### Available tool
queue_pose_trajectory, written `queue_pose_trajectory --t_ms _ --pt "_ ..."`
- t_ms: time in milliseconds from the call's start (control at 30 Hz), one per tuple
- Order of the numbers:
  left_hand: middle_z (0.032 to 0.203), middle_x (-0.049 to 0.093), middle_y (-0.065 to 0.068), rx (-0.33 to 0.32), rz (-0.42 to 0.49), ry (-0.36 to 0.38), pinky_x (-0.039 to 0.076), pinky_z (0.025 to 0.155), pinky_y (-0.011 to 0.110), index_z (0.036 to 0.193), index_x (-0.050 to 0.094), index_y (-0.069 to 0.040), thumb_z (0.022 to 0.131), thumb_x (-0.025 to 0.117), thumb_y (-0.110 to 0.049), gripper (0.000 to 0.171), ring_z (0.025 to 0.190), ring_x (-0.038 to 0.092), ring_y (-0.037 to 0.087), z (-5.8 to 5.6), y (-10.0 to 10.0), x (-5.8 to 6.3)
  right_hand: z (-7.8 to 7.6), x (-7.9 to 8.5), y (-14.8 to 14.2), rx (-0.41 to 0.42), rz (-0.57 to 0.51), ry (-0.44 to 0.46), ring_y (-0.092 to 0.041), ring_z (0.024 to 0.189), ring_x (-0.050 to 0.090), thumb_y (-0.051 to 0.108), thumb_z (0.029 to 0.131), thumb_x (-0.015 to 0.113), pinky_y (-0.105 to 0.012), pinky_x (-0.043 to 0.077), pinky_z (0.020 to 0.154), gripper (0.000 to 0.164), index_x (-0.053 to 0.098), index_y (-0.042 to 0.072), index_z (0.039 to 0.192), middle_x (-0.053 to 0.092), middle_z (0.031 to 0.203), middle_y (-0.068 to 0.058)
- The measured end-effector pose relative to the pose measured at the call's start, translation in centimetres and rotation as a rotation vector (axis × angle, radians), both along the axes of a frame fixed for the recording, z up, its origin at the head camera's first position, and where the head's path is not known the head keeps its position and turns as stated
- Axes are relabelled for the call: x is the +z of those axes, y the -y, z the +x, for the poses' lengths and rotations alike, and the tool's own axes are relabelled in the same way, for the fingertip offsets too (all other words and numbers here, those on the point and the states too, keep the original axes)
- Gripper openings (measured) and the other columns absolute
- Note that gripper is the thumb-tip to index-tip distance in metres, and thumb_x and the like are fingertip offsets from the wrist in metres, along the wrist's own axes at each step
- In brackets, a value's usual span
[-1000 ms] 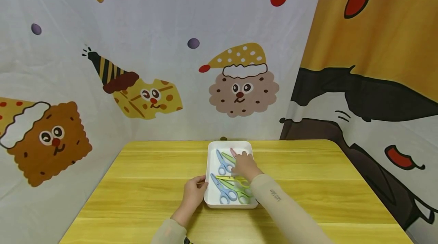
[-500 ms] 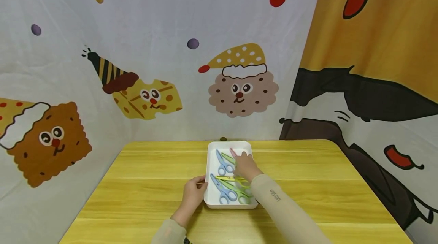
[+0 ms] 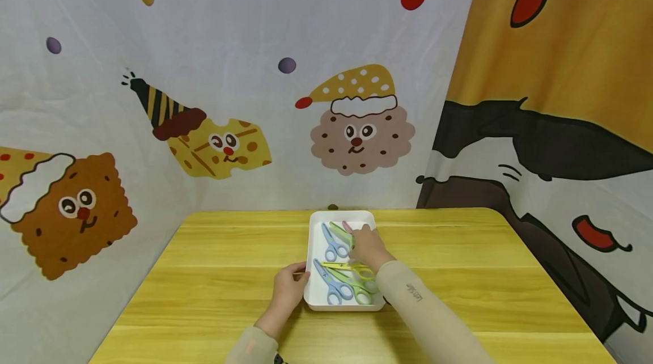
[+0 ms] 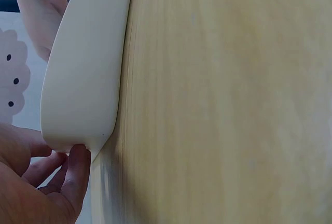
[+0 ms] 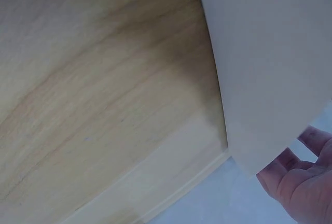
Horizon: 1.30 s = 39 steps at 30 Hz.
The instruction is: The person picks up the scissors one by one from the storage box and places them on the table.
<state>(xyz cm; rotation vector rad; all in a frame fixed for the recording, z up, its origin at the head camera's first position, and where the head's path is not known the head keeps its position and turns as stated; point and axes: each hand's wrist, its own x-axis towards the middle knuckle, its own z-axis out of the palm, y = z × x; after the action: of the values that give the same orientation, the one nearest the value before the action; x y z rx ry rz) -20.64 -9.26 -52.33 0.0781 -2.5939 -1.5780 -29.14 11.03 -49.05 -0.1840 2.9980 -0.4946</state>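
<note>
A white tray (image 3: 318, 301) with several plastic-handled scissors stands on the table. My left hand (image 3: 289, 287) grips its left wall, thumb at the rim and fingertips against the outer side, as the left wrist view shows. My right hand (image 3: 368, 246) reaches into the back right of the tray. Its fingers hold the green scissors (image 3: 340, 231), whose handles are mostly hidden under them. Pink scissors (image 3: 347, 227) poke out beside these fingers. Blue scissors (image 3: 334, 246) lie just to the left. In the right wrist view the tray wall covers the right fingertips.
Nearer the tray's front lie another pair of blue scissors (image 3: 333, 283), yellow scissors (image 3: 352, 267) and a second green pair (image 3: 359, 290). The wooden table (image 3: 214, 273) ends at a cloth backdrop (image 3: 285, 182) printed with cartoon figures.
The green scissors at the back have shifted slightly, their blade tip moving toward the tray's far edge, and the right hand has shifted a little. The left hand and tray stay put.
</note>
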Motion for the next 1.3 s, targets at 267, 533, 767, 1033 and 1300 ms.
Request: queue_pose_trajectory --t_ms 267,533,767,1033,1300 --pt "0.108 0.067 0.020 0.004 -0.006 0.002 0.058 0.070 0.029 0.112 0.066 0.004 0.087 0.064 -0.002 0.026 0.089 0.066 0.025 0.0 0.0 0.1 0.1 0.7 -0.5 0.022 -0.072 -0.060 -0.031 0.088 0.050 0.019 0.070 0.079 -0.044 0.048 0.082 0.040 0.065 0.002 0.105 0.053 0.096 -0.014" --pt "0.108 0.067 0.021 0.003 -0.011 -0.013 0.058 0.070 0.029 0.112 0.066 0.005 0.087 0.064 -0.001 0.026 0.088 0.067 0.026 0.0 0.0 0.3 0.7 2.2 -0.6 0.040 -0.073 -0.072 -0.031 0.091 0.050 0.017 0.072 0.075 -0.044 0.050 0.080 0.049 0.063 0.002 0.118 0.054 0.104 -0.015" --pt "0.108 0.067 0.020 0.009 -0.014 -0.009 0.057 0.070 0.029 0.112 0.066 0.004 0.087 0.064 -0.001 0.026 0.089 0.066 0.025 0.0 0.0 0.2 0.4 2.4 -0.9 0.032 -0.034 -0.069 -0.035 0.097 0.051 0.017 0.073 0.072 -0.044 0.050 0.078 0.052 0.061 0.004 0.123 0.053 0.114 -0.018" --pt "0.106 0.067 0.021 0.002 -0.015 -0.028 0.058 0.070 0.029 0.111 0.066 0.005 0.086 0.064 -0.001 0.025 0.088 0.067 0.026 0.0 -0.1 0.2 0.4 2.2 -1.8 0.015 -0.015 -0.076 -0.039 0.103 0.052 0.026 0.077 0.075 -0.050 0.049 0.088 0.053 0.061 0.006 0.124 0.054 0.122 -0.018" --pt "0.107 0.067 0.019 0.017 -0.014 -0.008 0.057 0.070 0.028 0.111 0.067 0.004 0.086 0.064 -0.002 0.025 0.088 0.066 0.024 0.0 -0.1 0.4 0.2 1.7 -2.8 0.012 0.010 -0.122 -0.036 0.103 0.052 0.029 0.076 0.076 -0.049 0.050 0.087 0.053 0.062 0.008 0.122 0.055 0.123 -0.018"
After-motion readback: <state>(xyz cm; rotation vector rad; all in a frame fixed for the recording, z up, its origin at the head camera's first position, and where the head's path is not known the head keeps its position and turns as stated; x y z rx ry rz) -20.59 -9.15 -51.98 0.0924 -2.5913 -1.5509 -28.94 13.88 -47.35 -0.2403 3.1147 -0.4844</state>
